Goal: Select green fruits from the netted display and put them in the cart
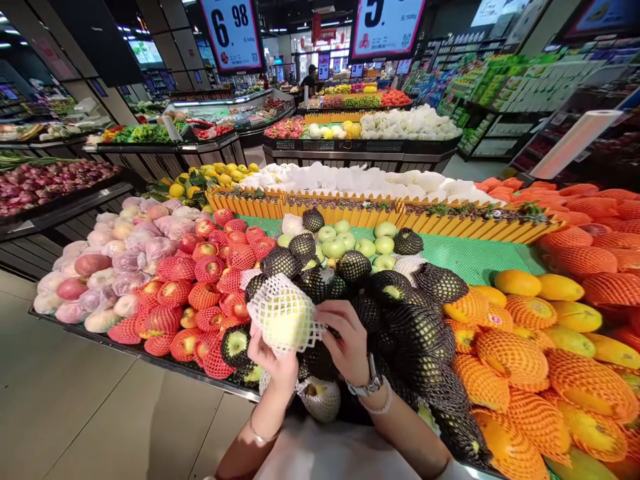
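A pale yellow-green fruit [287,323] in a white foam net [273,293] rests in my left hand [273,360], whose fingers curl round it from below. My right hand [345,337], wearing a watch, pinches the loose edge of the net at the fruit's right side. Beneath my hands lie several fruits in black foam nets [425,333]. Another white-netted fruit [321,399] sits at the stand's front edge, below my wrists. Bare green apples [335,245] are grouped just beyond the black nets.
Red-netted apples [200,287] and wrapped pale fruit [125,247] are piled left. Orange-netted mangoes or papayas [515,357] fill the right. A yellow picket-style divider [345,207] runs behind, with green matting [460,253] before it. Price screens [233,33] hang overhead. A person [309,79] stands far back.
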`<state>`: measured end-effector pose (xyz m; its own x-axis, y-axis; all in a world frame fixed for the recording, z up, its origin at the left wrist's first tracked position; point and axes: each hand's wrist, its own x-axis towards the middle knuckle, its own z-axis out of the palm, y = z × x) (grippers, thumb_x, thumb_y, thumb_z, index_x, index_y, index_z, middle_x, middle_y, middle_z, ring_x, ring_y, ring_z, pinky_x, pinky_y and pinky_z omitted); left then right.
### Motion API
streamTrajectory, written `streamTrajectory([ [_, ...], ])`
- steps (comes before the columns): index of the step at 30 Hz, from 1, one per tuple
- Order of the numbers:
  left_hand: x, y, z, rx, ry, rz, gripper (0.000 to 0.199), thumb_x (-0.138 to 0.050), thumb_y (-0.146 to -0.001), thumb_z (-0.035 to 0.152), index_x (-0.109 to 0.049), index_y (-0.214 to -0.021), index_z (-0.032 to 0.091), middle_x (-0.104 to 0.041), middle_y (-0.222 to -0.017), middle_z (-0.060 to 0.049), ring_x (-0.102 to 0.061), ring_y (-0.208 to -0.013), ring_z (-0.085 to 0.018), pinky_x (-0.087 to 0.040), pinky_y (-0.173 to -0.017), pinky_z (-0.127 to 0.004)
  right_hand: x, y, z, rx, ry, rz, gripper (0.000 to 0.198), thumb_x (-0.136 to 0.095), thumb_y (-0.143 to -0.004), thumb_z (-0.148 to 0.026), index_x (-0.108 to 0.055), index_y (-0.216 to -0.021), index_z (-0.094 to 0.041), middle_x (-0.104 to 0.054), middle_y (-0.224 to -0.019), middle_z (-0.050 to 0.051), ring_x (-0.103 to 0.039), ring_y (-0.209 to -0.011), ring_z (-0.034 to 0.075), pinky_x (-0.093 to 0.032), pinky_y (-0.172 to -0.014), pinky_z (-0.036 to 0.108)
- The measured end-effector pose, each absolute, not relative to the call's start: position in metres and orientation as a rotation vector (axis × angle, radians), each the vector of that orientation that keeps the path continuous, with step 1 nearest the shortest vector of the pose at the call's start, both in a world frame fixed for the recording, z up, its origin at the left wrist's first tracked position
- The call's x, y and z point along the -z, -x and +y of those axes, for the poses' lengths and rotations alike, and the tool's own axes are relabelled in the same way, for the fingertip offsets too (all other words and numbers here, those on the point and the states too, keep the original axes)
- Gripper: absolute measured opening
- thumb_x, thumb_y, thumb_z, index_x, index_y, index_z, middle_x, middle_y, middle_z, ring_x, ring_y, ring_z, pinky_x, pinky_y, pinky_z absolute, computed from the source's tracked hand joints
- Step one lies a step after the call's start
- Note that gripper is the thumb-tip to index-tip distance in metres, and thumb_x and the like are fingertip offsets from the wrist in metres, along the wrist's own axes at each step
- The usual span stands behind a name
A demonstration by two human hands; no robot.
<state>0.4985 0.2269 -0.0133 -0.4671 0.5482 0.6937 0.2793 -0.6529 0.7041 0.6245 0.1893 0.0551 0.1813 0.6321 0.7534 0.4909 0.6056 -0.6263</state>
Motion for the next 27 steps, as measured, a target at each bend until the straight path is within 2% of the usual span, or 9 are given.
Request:
streamTrajectory([
  [3, 0.011, -0.5, 0.226, -2.277, -1.394, 1.278, 0.058, -0.077, -0.076, 0.042, -0.047, -0.123, 0.024, -0.055, -0.123, -0.01, -0.06, -0.113, -0.026, -0.055, -0.096, -0.044, -0.053, -0.617, 0.187, -0.098, 0.934, -1.449, 0.035, -0.056, -0.091, -0.009, -0.07, -0.113, -0.032, -0.07, -0.089, 0.004, -0.067, -0.083, 0.02, -0.059, -0.072, 0.038],
  [7, 0.002, -0.498, 0.224, -2.246, -1.407, 1.246, 0.064, -0.075, -0.079, 0.041, -0.044, -0.133, 0.031, -0.054, -0.133, -0.008, -0.057, -0.119, -0.027, -0.052, -0.1, -0.047, -0.04, -0.61, 0.175, -0.387, 0.989, -1.362, 0.032, -0.062, -0.088, -0.012, -0.075, -0.106, -0.035, -0.074, -0.09, 0.005, -0.068, -0.082, 0.023, -0.057, -0.073, 0.041],
  [11, -0.002, -0.492, 0.223, -2.212, -1.543, 1.116, 0.056, -0.072, -0.083, 0.039, -0.047, -0.132, 0.032, -0.059, -0.133, -0.005, -0.06, -0.119, -0.024, -0.055, -0.096, -0.041, -0.038, -0.611, 0.17, -0.574, 0.942, -1.22, 0.022, -0.057, -0.094, -0.026, -0.077, -0.101, -0.032, -0.073, -0.093, 0.007, -0.065, -0.09, 0.025, -0.054, -0.086, 0.046],
  [14, 0.001, -0.491, 0.223, -2.18, -1.619, 1.012, 0.046, -0.065, -0.088, 0.046, -0.047, -0.129, 0.035, -0.062, -0.132, -0.003, -0.063, -0.118, -0.026, -0.06, -0.088, -0.044, -0.047, -0.61, 0.176, -0.656, 0.814, -0.836, 0.029, -0.055, -0.094, -0.046, -0.068, -0.117, -0.035, -0.067, -0.12, 0.005, -0.06, -0.114, 0.026, -0.049, -0.101, 0.05],
  [17, 0.005, -0.494, 0.223, -2.037, -1.749, 0.859, 0.039, -0.058, -0.094, 0.042, -0.048, -0.131, 0.037, -0.06, -0.139, -0.004, -0.061, -0.124, -0.027, -0.059, -0.093, -0.047, -0.053, -0.601, 0.181, -0.891, 0.729, -0.697, 0.06, -0.067, -0.082, -0.06, -0.052, -0.135, -0.037, -0.053, -0.144, 0.004, -0.052, -0.132, 0.029, -0.047, -0.107, 0.049],
  [20, 0.001, -0.499, 0.221, -1.781, -1.99, 0.737, 0.048, -0.055, -0.095, 0.025, -0.046, -0.141, 0.033, -0.05, -0.151, -0.008, -0.051, -0.136, -0.029, -0.051, -0.106, -0.049, -0.047, -0.589, 0.183, -1.033, 0.756, -0.539, 0.074, -0.069, -0.077, -0.065, -0.047, -0.139, -0.031, -0.055, -0.142, 0.008, -0.055, -0.129, 0.029, -0.049, -0.106, 0.046],
  [22, -0.008, -0.499, 0.218, -1.557, -2.146, 0.698, 0.061, -0.054, -0.094, 0.021, -0.035, -0.151, 0.031, -0.035, -0.161, -0.013, -0.039, -0.145, -0.031, -0.045, -0.111, -0.051, -0.039, -0.587, 0.184, -1.046, 0.776, -0.374, 0.074, -0.062, -0.081, -0.067, -0.043, -0.142, -0.03, -0.054, -0.144, 0.008, -0.056, -0.128, 0.027, -0.048, -0.107, 0.046],
  [25, -0.024, -0.493, 0.216, -1.209, -2.188, 0.599, 0.073, -0.055, -0.095, 0.041, -0.022, -0.157, 0.025, -0.019, -0.165, -0.018, -0.022, -0.15, -0.037, -0.032, -0.118, -0.058, -0.031, -0.595, 0.187, -1.019, 0.798, -0.261, 0.07, -0.061, -0.083, -0.063, -0.042, -0.141, -0.03, -0.051, -0.147, 0.007, -0.054, -0.131, 0.025, -0.042, -0.113, 0.047],
  [27, -0.033, -0.486, 0.221, -1.145, -2.033, 0.564, 0.077, -0.044, -0.094, 0.061, -0.023, -0.157, 0.023, -0.027, -0.163, -0.02, -0.025, -0.149, -0.038, -0.023, -0.12, -0.06, -0.031, -0.607, 0.188, -0.993, 0.813, -0.296, 0.065, -0.066, -0.081, -0.059, -0.047, -0.136, -0.029, -0.057, -0.14, 0.007, -0.056, -0.128, 0.026, -0.042, -0.113, 0.048],
])
